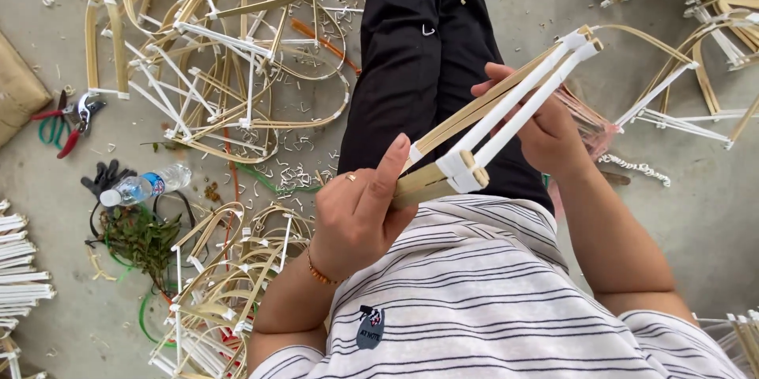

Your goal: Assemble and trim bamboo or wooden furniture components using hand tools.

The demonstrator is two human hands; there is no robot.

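Observation:
A bundle of bamboo strips and white sticks (506,114), bound with white tape at both ends, slants across my lap. My left hand (360,205) grips its near end, thumb pressed along the bamboo. My right hand (545,126) holds the bundle from behind near its middle. A thin bamboo strip curves off from the far taped end toward the right. I wear a striped shirt and black trousers (419,55).
On the concrete floor, a heap of bent bamboo-and-white-stick frames (229,63) lies upper left, another heap (229,292) lower left, more frames (696,47) at right. Red-handled pruners (75,122), a plastic water bottle (146,185), black gloves and white stick bundles (20,268) lie left.

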